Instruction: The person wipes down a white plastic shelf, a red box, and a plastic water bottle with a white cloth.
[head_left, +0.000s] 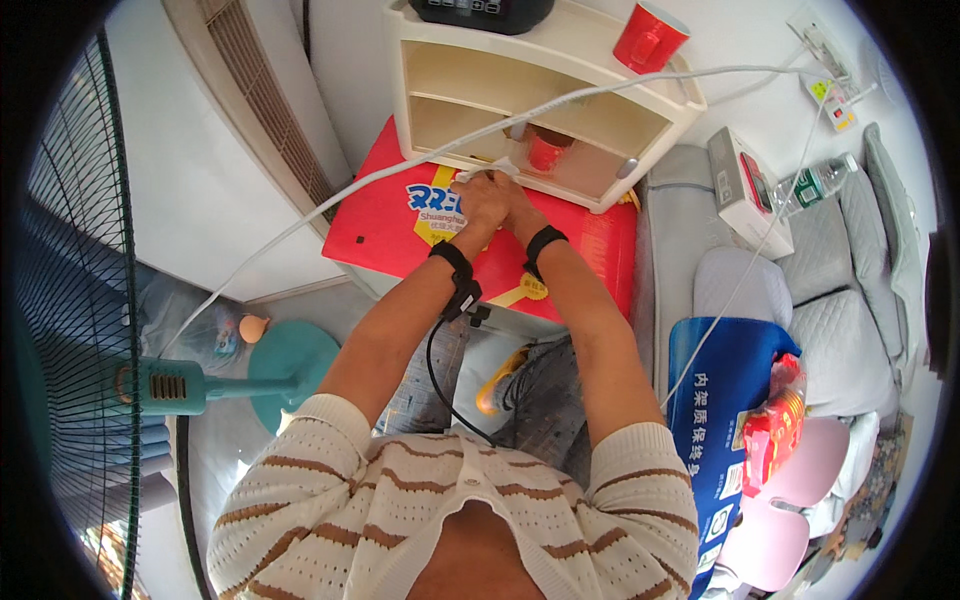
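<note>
My left hand (480, 201) and my right hand (517, 201) are close together at the lower front edge of a cream plastic cabinet (401, 90). Between and beyond my fingers a crumpled white tissue (506, 166) pokes out, held by both hands; some fingertips are hidden. Under my hands lies a red printed cardboard box (375, 225), which the cabinet stands on. A red mug shape (547, 150) shows behind the cabinet's see-through front. Another red mug (651, 37) sits on the cabinet's top right. Both wrists wear black straps.
A white cable (360, 184) crosses in front of the cabinet. To the left stands a teal fan (172, 386). The grey sofa (679, 202) at right bears a white product box (746, 191), a plastic bottle (817, 184) and a red food packet (776, 431). A dark appliance (484, 13) tops the cabinet.
</note>
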